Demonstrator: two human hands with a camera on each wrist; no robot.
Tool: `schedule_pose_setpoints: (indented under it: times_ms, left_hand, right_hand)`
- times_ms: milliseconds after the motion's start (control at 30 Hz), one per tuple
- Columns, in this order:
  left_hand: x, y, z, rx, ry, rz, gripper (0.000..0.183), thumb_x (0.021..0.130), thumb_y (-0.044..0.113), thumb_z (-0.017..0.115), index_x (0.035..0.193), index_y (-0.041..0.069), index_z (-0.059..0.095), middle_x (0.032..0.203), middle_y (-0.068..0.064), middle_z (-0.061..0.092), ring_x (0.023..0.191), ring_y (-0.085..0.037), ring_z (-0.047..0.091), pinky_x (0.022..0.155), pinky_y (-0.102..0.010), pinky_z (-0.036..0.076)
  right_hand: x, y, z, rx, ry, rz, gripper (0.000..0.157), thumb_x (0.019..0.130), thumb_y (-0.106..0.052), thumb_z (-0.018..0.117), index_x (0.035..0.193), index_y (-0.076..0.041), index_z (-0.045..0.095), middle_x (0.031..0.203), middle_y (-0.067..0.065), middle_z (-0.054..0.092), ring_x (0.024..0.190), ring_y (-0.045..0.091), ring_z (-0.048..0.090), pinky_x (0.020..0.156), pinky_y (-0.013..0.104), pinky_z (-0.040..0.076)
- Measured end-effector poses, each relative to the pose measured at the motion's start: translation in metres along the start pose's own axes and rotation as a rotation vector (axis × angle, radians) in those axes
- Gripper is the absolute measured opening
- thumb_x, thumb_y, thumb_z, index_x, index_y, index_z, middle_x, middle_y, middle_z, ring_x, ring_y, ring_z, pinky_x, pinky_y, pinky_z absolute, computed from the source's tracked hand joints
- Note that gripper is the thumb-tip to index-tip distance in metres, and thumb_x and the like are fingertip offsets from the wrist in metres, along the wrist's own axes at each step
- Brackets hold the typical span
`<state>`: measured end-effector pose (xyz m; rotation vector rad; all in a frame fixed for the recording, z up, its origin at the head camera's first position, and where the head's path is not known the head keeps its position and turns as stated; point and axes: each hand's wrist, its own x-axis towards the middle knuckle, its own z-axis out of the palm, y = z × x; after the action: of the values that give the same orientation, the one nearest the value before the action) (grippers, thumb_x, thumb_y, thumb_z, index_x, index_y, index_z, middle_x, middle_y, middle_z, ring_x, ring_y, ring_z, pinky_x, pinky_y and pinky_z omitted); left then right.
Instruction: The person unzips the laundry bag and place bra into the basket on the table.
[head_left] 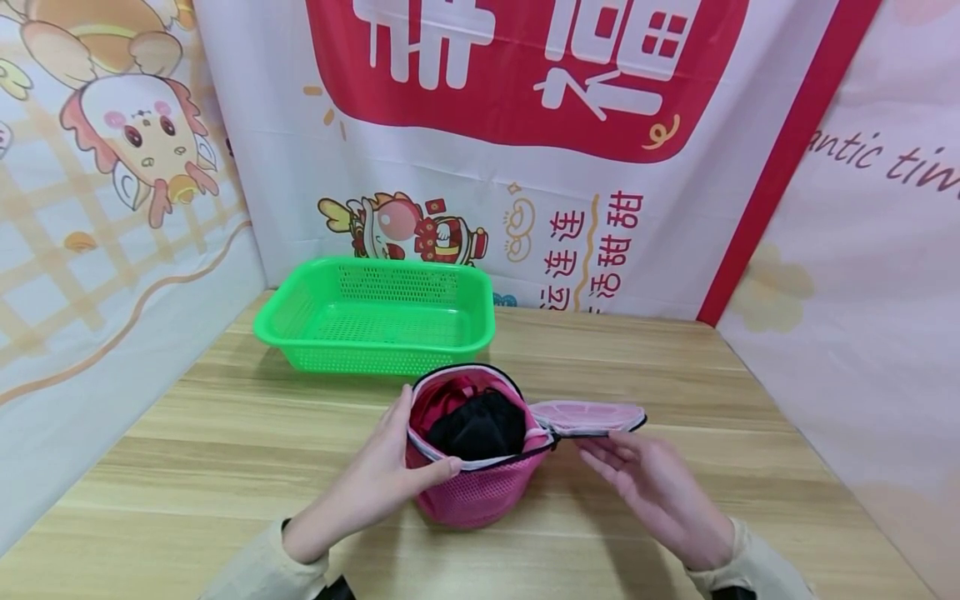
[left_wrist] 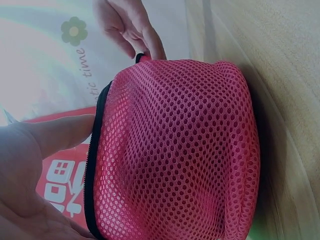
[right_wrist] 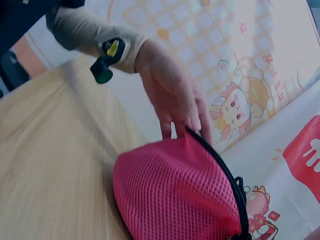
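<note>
A pink mesh wash bag (head_left: pixel 476 496) stands on the table with its top unzipped. Inside lie a bundled black cloth item (head_left: pixel 480 427) and some dark red fabric (head_left: pixel 442 406); their exact kind is hidden. My left hand (head_left: pixel 382 475) holds the bag's left rim, thumb over the front edge and fingers on the far side. The round lid (head_left: pixel 588 417) is folded out to the right, hinged at the rim. Beside the lid's near edge is my right hand (head_left: pixel 652 487), fingers loosely bent, fingertips touching or very near it.
A green plastic basket (head_left: pixel 375 358) with perforated sides stands behind the bag to the left. Printed cloth hangings (head_left: pixel 525 208) enclose the wooden table (head_left: pixel 225 467) at the back and both sides.
</note>
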<state>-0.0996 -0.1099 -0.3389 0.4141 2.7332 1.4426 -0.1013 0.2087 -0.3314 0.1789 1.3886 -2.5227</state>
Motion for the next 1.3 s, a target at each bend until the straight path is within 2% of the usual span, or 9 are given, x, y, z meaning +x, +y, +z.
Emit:
schedule_pose_setpoints:
  times_ms: [267,433,667,767,900,1000,1100,1200,1300]
  left_hand:
    - [-0.001,0.001,-0.001,0.007,0.005,0.011,0.115,0.081,0.049,0.077,0.154,-0.004,0.005,0.159,-0.023,0.008,0.146,-0.036,0.009,0.113,-0.055,0.016]
    - [-0.001,0.003,-0.001,-0.006,0.004,0.02,0.114,0.082,0.048,0.077,0.154,-0.005,0.006,0.159,-0.024,0.008,0.145,-0.036,0.009,0.113,-0.055,0.017]
    - [-0.001,0.003,-0.001,-0.001,0.009,0.028,0.114,0.082,0.048,0.077,0.154,-0.005,0.006,0.159,-0.024,0.008,0.145,-0.036,0.009,0.113,-0.055,0.017]
    - [-0.001,0.003,-0.001,-0.002,0.011,0.026,0.113,0.082,0.048,0.077,0.154,-0.004,0.006,0.159,-0.023,0.009,0.145,-0.036,0.01,0.113,-0.055,0.017]
    - [-0.002,0.004,-0.002,-0.003,0.011,0.029,0.114,0.082,0.048,0.077,0.154,-0.005,0.006,0.159,-0.024,0.009,0.145,-0.036,0.01,0.113,-0.055,0.017]
    - [-0.002,0.004,-0.002,-0.004,0.014,0.038,0.114,0.082,0.049,0.076,0.154,-0.005,0.007,0.159,-0.024,0.01,0.145,-0.035,0.011,0.113,-0.054,0.017]
    - [-0.001,0.004,-0.003,-0.004,0.018,0.044,0.113,0.082,0.05,0.076,0.154,-0.005,0.007,0.159,-0.025,0.01,0.145,-0.035,0.011,0.114,-0.054,0.017]
    - [-0.001,0.004,-0.003,-0.004,0.019,0.045,0.114,0.082,0.05,0.076,0.154,-0.005,0.007,0.159,-0.024,0.01,0.145,-0.035,0.011,0.114,-0.054,0.017]
    - [0.0,0.003,-0.003,-0.008,0.018,0.036,0.115,0.081,0.051,0.076,0.154,-0.004,0.006,0.159,-0.023,0.009,0.145,-0.034,0.011,0.114,-0.053,0.016]
  right_hand:
    - [-0.009,-0.004,0.003,0.053,-0.188,0.173,0.056,0.103,-0.006,0.034,0.149,0.011,0.005,0.146,0.034,0.028,0.135,0.042,0.034,0.112,0.049,0.028]
    - [-0.014,-0.009,0.004,0.139,-0.227,0.23,0.055,0.103,-0.005,0.034,0.146,0.01,0.003,0.149,0.036,0.014,0.139,0.045,0.024,0.113,0.049,0.025]
    - [-0.019,-0.014,0.004,0.196,-0.256,0.266,0.058,0.103,-0.004,0.029,0.147,0.013,-0.005,0.152,0.038,0.002,0.14,0.046,0.022,0.114,0.049,0.024]
    - [-0.022,-0.016,0.006,0.221,-0.265,0.284,0.057,0.104,-0.006,0.027,0.147,0.014,-0.005,0.153,0.037,0.002,0.141,0.045,0.019,0.114,0.048,0.024]
    - [-0.025,-0.019,0.009,0.242,-0.262,0.296,0.051,0.104,-0.007,0.028,0.145,0.015,0.007,0.152,0.037,0.014,0.139,0.045,0.026,0.114,0.048,0.025]
    - [-0.025,-0.021,0.011,0.246,-0.268,0.287,0.051,0.104,-0.008,0.03,0.146,0.013,0.01,0.15,0.035,0.022,0.14,0.043,0.025,0.113,0.048,0.026]
    - [-0.023,-0.02,0.013,0.212,-0.273,0.252,0.055,0.105,-0.008,0.031,0.149,0.012,0.004,0.148,0.032,0.031,0.142,0.041,0.022,0.113,0.046,0.027]
    - [-0.02,-0.016,0.013,0.08,-0.268,0.164,0.055,0.105,-0.007,0.034,0.149,0.012,0.006,0.144,0.028,0.04,0.14,0.04,0.027,0.113,0.045,0.028]
    - [-0.016,-0.009,0.014,-0.118,-0.242,0.015,0.05,0.103,-0.002,0.043,0.144,0.017,0.022,0.14,0.026,0.047,0.135,0.041,0.037,0.11,0.047,0.032]
